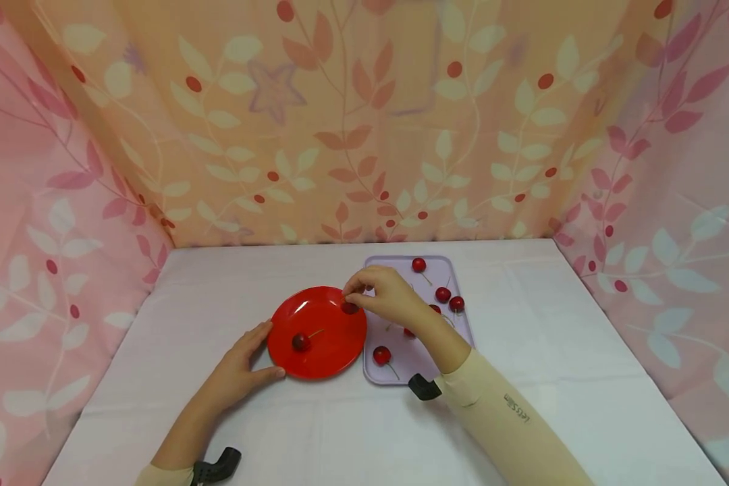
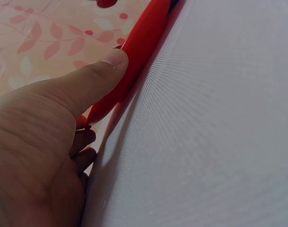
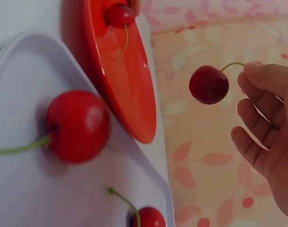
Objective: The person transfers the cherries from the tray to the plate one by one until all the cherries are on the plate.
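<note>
My right hand (image 1: 384, 294) pinches the stem of a dark red cherry (image 3: 209, 85) between thumb and forefinger. In the head view that cherry hangs over the right rim of the round red plate (image 1: 334, 354). Another cherry (image 1: 300, 342) lies on the plate, left of its middle, its stem pointing right. My left hand (image 1: 238, 372) holds the plate's left side, thumb at the near rim and fingers at the left edge. Right of the plate is a lilac tray (image 1: 401, 374) with several stemmed cherries, including one near its front (image 1: 381, 355); my right forearm hides part of it.
A white cloth (image 1: 534, 337) covers the table. Floral curtains hang behind (image 1: 364, 135) and at both sides. Each wrist carries a black camera mount; the right one (image 1: 424, 387) is over the tray's front edge.
</note>
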`<action>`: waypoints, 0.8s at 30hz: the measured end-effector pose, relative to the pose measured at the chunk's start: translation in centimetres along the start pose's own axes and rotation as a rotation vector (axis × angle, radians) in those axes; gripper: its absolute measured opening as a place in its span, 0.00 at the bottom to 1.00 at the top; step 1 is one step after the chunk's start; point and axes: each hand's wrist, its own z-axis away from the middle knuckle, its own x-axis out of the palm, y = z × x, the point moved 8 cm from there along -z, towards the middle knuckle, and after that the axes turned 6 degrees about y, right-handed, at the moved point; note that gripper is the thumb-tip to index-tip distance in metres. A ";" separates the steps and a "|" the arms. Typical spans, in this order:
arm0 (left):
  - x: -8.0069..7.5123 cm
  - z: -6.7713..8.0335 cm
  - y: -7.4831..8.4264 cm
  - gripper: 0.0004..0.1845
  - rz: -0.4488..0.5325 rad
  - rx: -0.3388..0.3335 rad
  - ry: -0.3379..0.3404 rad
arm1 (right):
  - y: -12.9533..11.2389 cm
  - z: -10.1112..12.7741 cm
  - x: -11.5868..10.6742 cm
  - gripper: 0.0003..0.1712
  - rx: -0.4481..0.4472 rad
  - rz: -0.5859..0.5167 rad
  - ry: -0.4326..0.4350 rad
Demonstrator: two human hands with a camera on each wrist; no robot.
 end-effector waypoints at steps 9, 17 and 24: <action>0.1 0.0 -0.1 0.54 -0.022 -0.018 -0.007 | -0.3 -2.8 4.4 0.03 0.048 -0.049 -0.113; -0.1 0.0 -0.2 0.55 -0.031 -0.005 0.005 | -0.4 -3.8 7.7 0.05 0.058 -0.116 -0.165; -0.1 0.1 0.0 0.55 -0.037 0.000 -0.002 | 0.2 -3.9 9.6 0.03 0.095 -0.072 -0.182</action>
